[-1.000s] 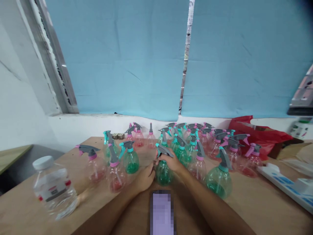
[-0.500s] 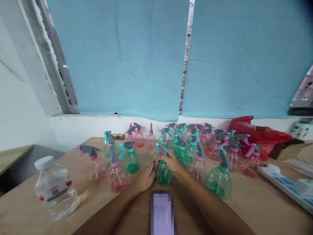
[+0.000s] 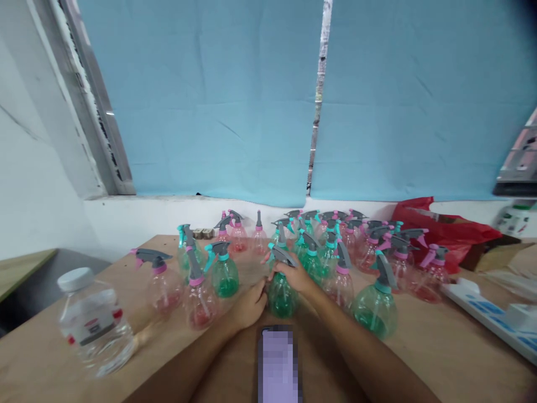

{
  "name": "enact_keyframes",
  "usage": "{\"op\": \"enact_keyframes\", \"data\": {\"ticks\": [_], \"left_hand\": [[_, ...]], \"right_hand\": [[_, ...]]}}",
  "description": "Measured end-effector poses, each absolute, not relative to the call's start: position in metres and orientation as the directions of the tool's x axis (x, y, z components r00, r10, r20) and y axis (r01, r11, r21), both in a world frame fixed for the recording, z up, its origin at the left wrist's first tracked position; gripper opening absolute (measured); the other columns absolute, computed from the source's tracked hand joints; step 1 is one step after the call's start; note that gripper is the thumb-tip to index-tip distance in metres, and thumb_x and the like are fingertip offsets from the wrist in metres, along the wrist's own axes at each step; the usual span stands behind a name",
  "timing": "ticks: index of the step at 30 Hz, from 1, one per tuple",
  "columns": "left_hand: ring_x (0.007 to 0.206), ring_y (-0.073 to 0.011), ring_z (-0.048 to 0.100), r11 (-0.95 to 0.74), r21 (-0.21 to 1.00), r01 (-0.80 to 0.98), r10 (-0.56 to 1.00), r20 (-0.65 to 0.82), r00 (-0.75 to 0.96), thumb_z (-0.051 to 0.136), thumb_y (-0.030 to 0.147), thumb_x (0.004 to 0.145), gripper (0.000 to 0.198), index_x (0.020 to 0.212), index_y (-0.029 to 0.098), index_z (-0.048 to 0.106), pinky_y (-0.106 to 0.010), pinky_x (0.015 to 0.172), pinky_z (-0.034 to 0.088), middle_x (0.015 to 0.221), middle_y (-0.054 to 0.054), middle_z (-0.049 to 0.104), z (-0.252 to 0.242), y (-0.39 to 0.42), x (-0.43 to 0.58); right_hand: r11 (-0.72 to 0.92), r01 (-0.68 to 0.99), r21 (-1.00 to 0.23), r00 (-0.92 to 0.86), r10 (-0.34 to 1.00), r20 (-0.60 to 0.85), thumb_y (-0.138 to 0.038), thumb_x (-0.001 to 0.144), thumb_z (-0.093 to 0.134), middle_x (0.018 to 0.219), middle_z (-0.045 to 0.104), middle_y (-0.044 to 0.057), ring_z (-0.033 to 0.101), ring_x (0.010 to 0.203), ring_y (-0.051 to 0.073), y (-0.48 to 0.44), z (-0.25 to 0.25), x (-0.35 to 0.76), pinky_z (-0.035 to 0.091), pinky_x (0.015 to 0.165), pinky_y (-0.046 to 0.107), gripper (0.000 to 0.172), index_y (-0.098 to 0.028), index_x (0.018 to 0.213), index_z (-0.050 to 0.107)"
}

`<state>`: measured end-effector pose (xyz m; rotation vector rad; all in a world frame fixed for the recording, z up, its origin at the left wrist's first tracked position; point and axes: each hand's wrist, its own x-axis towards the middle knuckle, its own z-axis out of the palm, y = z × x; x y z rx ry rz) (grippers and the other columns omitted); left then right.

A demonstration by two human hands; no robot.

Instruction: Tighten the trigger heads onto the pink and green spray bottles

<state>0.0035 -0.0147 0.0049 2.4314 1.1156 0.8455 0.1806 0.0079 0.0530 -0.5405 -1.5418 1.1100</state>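
In the middle of the table stands a green spray bottle (image 3: 282, 299) with a grey and turquoise trigger head and some liquid inside. My right hand (image 3: 295, 275) is closed round its neck, just below the head. My left hand (image 3: 251, 305) has curled fingers against the bottle's left side; its fingertips are partly hidden. Left of my hands are another green spray bottle (image 3: 225, 277) and a pink spray bottle (image 3: 201, 305). To the right are a pink spray bottle (image 3: 339, 288) and a larger-looking green spray bottle (image 3: 375, 313).
Several more pink and green spray bottles crowd the back right. A clear water bottle (image 3: 96, 324) stands front left. A phone (image 3: 279, 364) with a blurred-out surface lies before me. At right are a red plastic bag (image 3: 453, 229) and a white-and-blue item (image 3: 482, 308).
Almost nothing differs. Both hands stay at the green spray bottle, and the whole view has shifted very slightly.
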Motion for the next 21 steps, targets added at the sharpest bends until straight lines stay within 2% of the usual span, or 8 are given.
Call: {"op": "enact_keyframes", "data": {"ticks": [4, 7, 10, 13, 16, 18, 21], "left_hand": [[0.072, -0.0188, 0.064, -0.591, 0.555, 0.585, 0.807, 0.413, 0.423, 0.042, 0.013, 0.088, 0.029, 0.108, 0.019, 0.061, -0.028, 0.069, 0.046, 0.078, 0.0, 0.067, 0.006, -0.013, 0.002], [0.066, -0.0172, 0.059, -0.579, 0.587, 0.567, 0.813, 0.473, 0.34, 0.043, 0.02, 0.092, 0.028, 0.113, 0.019, 0.061, -0.027, 0.066, 0.045, 0.072, 0.002, 0.061, 0.009, -0.016, 0.002], [0.076, -0.0183, 0.06, -0.614, 0.576, 0.54, 0.785, 0.516, 0.342, 0.045, 0.023, 0.092, 0.034, 0.124, 0.019, 0.057, -0.03, 0.075, 0.048, 0.09, -0.003, 0.061, 0.012, -0.02, 0.002], [0.096, -0.0238, 0.061, -0.662, 0.524, 0.536, 0.743, 0.553, 0.377, 0.057, 0.028, 0.086, 0.047, 0.132, 0.019, 0.052, -0.037, 0.088, 0.05, 0.114, -0.009, 0.057, 0.014, -0.023, 0.002], [0.114, -0.0305, 0.056, -0.65, 0.492, 0.58, 0.748, 0.55, 0.372, 0.068, 0.035, 0.079, 0.063, 0.137, 0.02, 0.049, -0.044, 0.098, 0.048, 0.128, -0.012, 0.052, 0.012, -0.025, 0.002], [0.115, -0.0322, 0.057, -0.597, 0.49, 0.635, 0.784, 0.526, 0.33, 0.071, 0.038, 0.076, 0.069, 0.139, 0.022, 0.047, -0.046, 0.098, 0.048, 0.132, -0.013, 0.05, 0.01, -0.024, 0.003], [0.115, -0.0324, 0.058, -0.522, 0.503, 0.689, 0.825, 0.503, 0.258, 0.07, 0.034, 0.076, 0.072, 0.142, 0.023, 0.043, -0.045, 0.097, 0.05, 0.132, -0.012, 0.05, 0.007, -0.022, 0.005]], "right_hand": [[0.527, -0.165, -0.834, -0.221, 0.804, 0.552, -0.02, 0.076, 0.055, 0.098, 0.069, 0.0, 0.063, 0.057, 0.013, 0.014, 0.046, 0.176, 0.054, 0.064, 0.031, 0.024, -0.024, 0.097, 0.066], [0.564, -0.109, -0.819, -0.14, 0.807, 0.574, -0.024, 0.081, 0.056, 0.094, 0.067, 0.001, 0.061, 0.059, 0.013, 0.014, 0.04, 0.17, 0.054, 0.064, 0.03, 0.022, -0.024, 0.101, 0.064], [0.583, 0.056, -0.811, 0.036, 0.81, 0.585, -0.031, 0.084, 0.06, 0.082, 0.064, 0.001, 0.059, 0.064, 0.016, 0.008, 0.036, 0.161, 0.053, 0.066, 0.03, 0.028, -0.024, 0.111, 0.06], [0.589, 0.235, -0.773, 0.157, 0.761, 0.629, -0.035, 0.083, 0.066, 0.088, 0.065, 0.004, 0.06, 0.078, 0.02, -0.002, 0.037, 0.152, 0.052, 0.078, 0.034, 0.041, -0.024, 0.121, 0.055], [0.644, 0.285, -0.71, 0.158, 0.699, 0.698, -0.035, 0.081, 0.068, 0.11, 0.063, 0.011, 0.06, 0.101, 0.025, -0.01, 0.04, 0.145, 0.049, 0.091, 0.038, 0.05, -0.021, 0.126, 0.052], [0.688, 0.277, -0.671, 0.134, 0.664, 0.736, -0.034, 0.082, 0.067, 0.121, 0.059, 0.013, 0.057, 0.11, 0.026, -0.012, 0.039, 0.144, 0.046, 0.096, 0.04, 0.056, -0.02, 0.132, 0.047], [0.737, 0.276, -0.618, 0.035, 0.634, 0.772, -0.034, 0.086, 0.063, 0.125, 0.055, 0.013, 0.055, 0.114, 0.026, -0.011, 0.034, 0.146, 0.044, 0.1, 0.043, 0.058, -0.021, 0.137, 0.041]]}}
